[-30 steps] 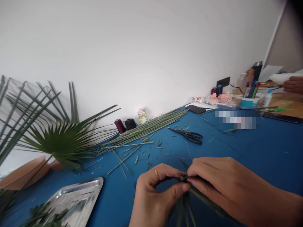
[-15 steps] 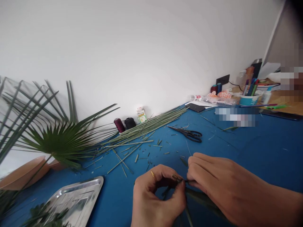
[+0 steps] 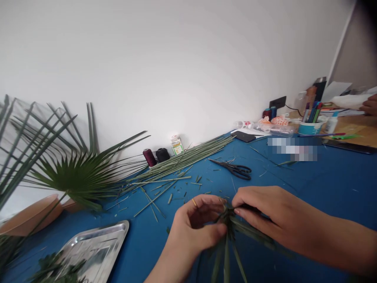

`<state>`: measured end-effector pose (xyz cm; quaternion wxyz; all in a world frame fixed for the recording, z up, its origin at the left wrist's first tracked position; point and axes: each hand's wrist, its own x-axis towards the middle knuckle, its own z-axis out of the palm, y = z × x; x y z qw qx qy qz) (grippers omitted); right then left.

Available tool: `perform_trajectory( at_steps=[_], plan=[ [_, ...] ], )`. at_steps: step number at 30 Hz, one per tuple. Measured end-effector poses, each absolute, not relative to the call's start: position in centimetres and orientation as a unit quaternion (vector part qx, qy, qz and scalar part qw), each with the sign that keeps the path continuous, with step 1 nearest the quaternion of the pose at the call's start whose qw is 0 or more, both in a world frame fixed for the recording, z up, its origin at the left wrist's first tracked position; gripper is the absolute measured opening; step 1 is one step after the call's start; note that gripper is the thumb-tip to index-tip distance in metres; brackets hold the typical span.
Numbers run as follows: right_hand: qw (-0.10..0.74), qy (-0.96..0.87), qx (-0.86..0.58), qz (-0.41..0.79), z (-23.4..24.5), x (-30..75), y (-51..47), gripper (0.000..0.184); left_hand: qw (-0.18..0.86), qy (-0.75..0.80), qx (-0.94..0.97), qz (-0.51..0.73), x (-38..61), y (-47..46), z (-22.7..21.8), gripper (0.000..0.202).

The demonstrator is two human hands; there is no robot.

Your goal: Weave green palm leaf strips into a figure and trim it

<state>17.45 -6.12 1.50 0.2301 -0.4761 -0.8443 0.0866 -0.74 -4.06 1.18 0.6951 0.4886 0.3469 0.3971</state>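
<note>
Both my hands meet low in the middle over the blue table (image 3: 338, 184). My left hand (image 3: 197, 226), with a gold ring on one finger, is closed in a pinch on a knot of green palm leaf strips (image 3: 228, 220). My right hand (image 3: 265, 210) pinches the same knot from the right, fingers pressed together. Loose ends of the strips (image 3: 226, 259) hang toward me from the knot, and one strip runs right under my right hand.
Black scissors (image 3: 237, 169) lie beyond my hands. A bundle of cut leaf strips (image 3: 182, 159) and a fan palm frond (image 3: 67, 173) lie left. Thread spools (image 3: 155, 156), a metal tray (image 3: 91, 247), a terracotta bowl (image 3: 29, 216), a pen cup (image 3: 310, 125) and another person's hand (image 3: 369, 106) are around.
My hands rose slightly with the leaf knot, and more strip ends now fan out below it. The other person's hand at far right shifted.
</note>
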Motion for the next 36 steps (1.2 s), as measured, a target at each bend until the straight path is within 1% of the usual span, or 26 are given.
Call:
perform_trajectory(
  at_steps=[2, 4, 7, 12, 15, 17, 21, 26, 28, 30, 34, 36],
  plan=[
    [0.243, -0.841, -0.474, 0.091, 1.7, 17.4, -6.1, 0.014, 0.726, 0.338, 0.451, 0.393, -0.8, -3.9, 1.1, 0.020],
    [0.247, -0.838, -0.477, 0.095, 1.9, 17.2, -6.0, 0.014, 0.734, 0.344, 0.435, 0.391, -0.9, -3.8, 0.9, 0.024],
    [0.244, -0.837, -0.481, 0.093, 1.8, 16.7, -5.8, 0.014, 0.700, 0.383, 0.459, 0.390, -1.0, -3.6, 0.7, 0.026],
    [0.234, -0.852, -0.461, 0.085, 1.2, 16.0, -5.5, 0.018, 0.624, 0.419, 0.508, 0.420, -0.9, -3.4, 0.7, 0.011],
    [0.225, -0.865, -0.438, 0.092, 1.2, 16.1, -5.4, 0.020, 0.606, 0.444, 0.514, 0.414, -0.9, -3.2, 0.7, 0.009],
    [0.213, -0.871, -0.430, 0.106, 1.5, 16.2, -5.5, 0.020, 0.607, 0.449, 0.510, 0.412, -0.9, -3.0, 0.6, 0.010],
    [0.199, -0.881, -0.412, 0.122, 1.9, 16.4, -5.6, 0.012, 0.632, 0.443, 0.473, 0.425, -0.8, -2.8, 0.2, 0.012],
    [0.237, -0.855, -0.440, 0.138, 1.2, 17.1, -4.9, 0.017, 0.659, 0.387, 0.490, 0.418, -0.8, -2.5, 0.0, 0.011],
    [0.251, -0.828, -0.471, 0.172, 1.4, 17.8, -4.5, 0.015, 0.659, 0.371, 0.498, 0.425, -0.9, -2.4, 0.0, 0.010],
    [0.282, -0.788, -0.496, 0.232, 1.8, 18.6, -4.3, 0.013, 0.654, 0.363, 0.498, 0.439, -1.0, -2.3, 0.0, 0.012],
    [0.398, -0.647, -0.491, 0.426, 2.3, 19.2, -4.4, 0.012, 0.673, 0.349, 0.485, 0.435, -1.0, -2.1, -0.3, 0.014],
    [0.459, -0.578, -0.464, 0.490, 2.0, 18.8, -4.5, 0.010, 0.676, 0.351, 0.472, 0.444, -0.9, -2.0, -0.5, 0.015]
  ],
)
